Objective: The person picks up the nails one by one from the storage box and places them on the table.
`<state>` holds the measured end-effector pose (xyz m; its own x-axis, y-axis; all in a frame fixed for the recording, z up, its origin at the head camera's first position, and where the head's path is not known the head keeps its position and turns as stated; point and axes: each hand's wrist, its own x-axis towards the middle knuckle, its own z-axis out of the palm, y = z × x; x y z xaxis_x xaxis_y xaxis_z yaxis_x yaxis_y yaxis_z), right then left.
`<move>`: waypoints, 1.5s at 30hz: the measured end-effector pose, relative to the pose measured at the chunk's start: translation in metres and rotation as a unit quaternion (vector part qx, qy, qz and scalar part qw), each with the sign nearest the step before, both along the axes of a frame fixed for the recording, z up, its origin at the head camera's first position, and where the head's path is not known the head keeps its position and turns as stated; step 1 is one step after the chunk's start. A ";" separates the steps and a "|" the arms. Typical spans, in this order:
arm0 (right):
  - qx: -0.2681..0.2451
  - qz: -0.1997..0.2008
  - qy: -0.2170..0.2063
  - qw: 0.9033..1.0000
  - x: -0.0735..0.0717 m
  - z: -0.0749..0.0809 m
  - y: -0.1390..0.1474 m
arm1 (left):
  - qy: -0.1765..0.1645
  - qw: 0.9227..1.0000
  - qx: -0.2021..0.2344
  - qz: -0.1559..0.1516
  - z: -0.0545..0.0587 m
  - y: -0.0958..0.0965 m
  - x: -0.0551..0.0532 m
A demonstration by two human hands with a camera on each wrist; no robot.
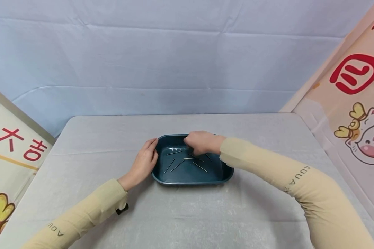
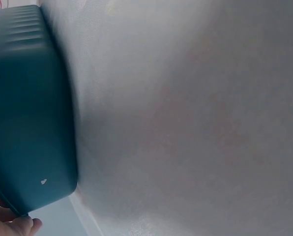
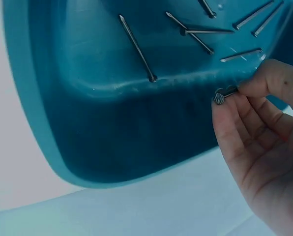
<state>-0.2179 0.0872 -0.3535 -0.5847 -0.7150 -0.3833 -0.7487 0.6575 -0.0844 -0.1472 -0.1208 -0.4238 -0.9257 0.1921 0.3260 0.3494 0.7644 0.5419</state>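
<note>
A dark teal plastic basin [image 1: 190,180] stands on the table with several loose metal nails [image 1: 200,167] scattered over its floor. My left hand [image 1: 142,160] holds the basin's left rim near the far corner; in the left wrist view its fingers [image 2: 21,225] pinch that rim. Over the far part of the basin is my right hand [image 1: 204,143]. Between thumb and fingertips it pinches a nail [image 3: 219,98], whose round textured head shows in the right wrist view. The fingers hide most of that nail's shank, and whether a second one is held with it is unclear.
A pale grey cloth covers the table [image 1: 112,133]. Behind it hangs a light blue cloth backdrop [image 1: 174,62]. Printed panels flank both sides, the right one [image 1: 330,114] with a cartoon cat. A small black object [image 1: 122,209] shows under the left cuff.
</note>
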 end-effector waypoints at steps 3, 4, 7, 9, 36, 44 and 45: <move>-0.016 0.001 0.002 1.000 -0.001 0.005 0.004 | 0.000 1.000 -0.001 -0.001 0.000 0.000 0.000; -0.020 0.002 0.003 1.000 -0.001 0.006 0.005 | -0.001 1.000 -0.001 -0.001 0.000 0.000 0.000; -0.033 0.000 0.006 0.999 -0.001 0.010 0.009 | -0.001 1.000 -0.001 -0.001 -0.001 0.000 0.000; -0.041 -0.001 0.008 0.999 -0.001 0.012 0.011 | -0.001 1.000 -0.002 -0.001 -0.001 -0.001 -0.001; -0.133 -0.015 0.021 0.991 -0.002 0.022 0.034 | -0.005 1.000 -0.002 -0.003 -0.003 -0.001 -0.003; -0.156 -0.028 0.022 0.987 -0.003 0.024 0.047 | 0.001 1.000 -0.004 -0.003 -0.003 0.000 -0.003; -0.157 -0.029 0.023 0.987 -0.003 0.025 0.049 | 0.000 1.000 -0.004 -0.002 -0.003 0.000 -0.003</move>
